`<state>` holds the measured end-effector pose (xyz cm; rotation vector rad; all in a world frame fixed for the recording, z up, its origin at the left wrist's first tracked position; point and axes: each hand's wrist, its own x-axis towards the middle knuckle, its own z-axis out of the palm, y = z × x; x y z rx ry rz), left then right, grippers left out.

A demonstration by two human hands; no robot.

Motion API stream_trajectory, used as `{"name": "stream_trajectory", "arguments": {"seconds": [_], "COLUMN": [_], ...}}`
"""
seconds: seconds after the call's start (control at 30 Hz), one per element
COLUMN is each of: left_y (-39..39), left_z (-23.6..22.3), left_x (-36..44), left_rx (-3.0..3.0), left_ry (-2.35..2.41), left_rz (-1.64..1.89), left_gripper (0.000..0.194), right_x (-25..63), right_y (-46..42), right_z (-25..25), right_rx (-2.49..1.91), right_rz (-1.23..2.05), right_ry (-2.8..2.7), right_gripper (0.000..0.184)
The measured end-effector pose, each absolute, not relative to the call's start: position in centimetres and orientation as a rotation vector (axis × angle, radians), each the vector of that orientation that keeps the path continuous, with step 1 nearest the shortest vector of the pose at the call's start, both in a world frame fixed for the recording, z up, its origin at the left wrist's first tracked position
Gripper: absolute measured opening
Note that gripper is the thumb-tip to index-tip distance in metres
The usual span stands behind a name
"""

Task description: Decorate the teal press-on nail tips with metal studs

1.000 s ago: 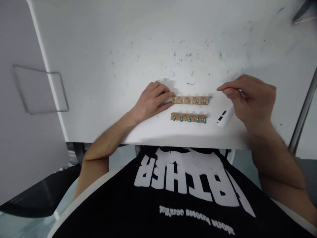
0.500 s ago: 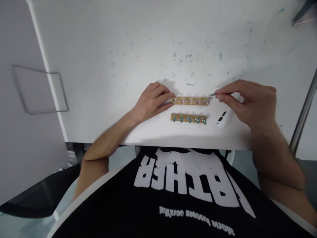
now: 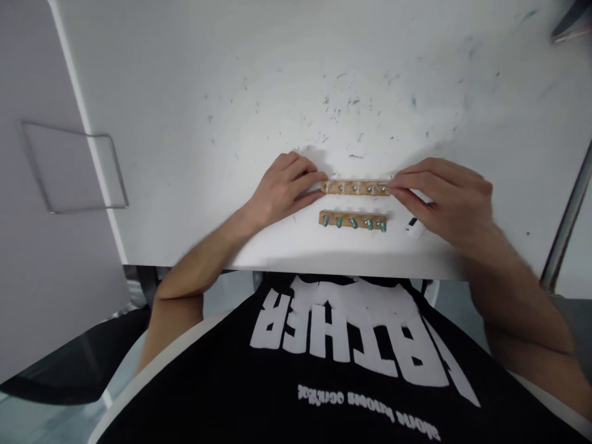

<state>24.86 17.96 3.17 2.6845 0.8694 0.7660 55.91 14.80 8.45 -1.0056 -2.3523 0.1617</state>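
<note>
My left hand [image 3: 284, 190] pinches the left end of a narrow wooden strip [image 3: 348, 187] lying on the white table. Several clear, nail-shaped pieces sit in a row along this strip. At its right end is my right hand [image 3: 446, 194], thumb and fingers pinched round a thin metal tool [image 3: 384, 184]; only its tip shows, over the last clear piece, and whether it touches cannot be told. Nearer my body lies a second wooden strip [image 3: 345, 218], bearing several glossy green nail-shaped pieces [image 3: 354, 222].
A white object with black marks [image 3: 415, 228] lies below my right hand, partly covered by it. A thin metal frame [image 3: 119, 172] reaches over the table's left edge. A metal bar [image 3: 567, 216] runs along the right. Small dark marks speckle the tabletop [image 3: 185, 154].
My right hand has moved left with the thin metal tool, from beside the upper strip to its right end. It now covers more of the white object. My left hand has stayed still.
</note>
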Motion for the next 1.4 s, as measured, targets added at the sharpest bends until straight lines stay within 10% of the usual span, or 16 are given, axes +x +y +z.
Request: {"name": "stream_trajectory", "arguments": {"seconds": [1.4], "left_y": [17.97], "left_z": [3.02], "left_x": [24.73], "left_rx": [2.655], "left_ry": [0.871], "left_rz": [0.723], "left_gripper": [0.030], "right_x": [55.83], "right_y": [15.10], "right_z": [7.98], "right_rx": [-1.019], "right_rz": [0.241], "right_ry": [-2.357], "right_gripper": [0.006]}}
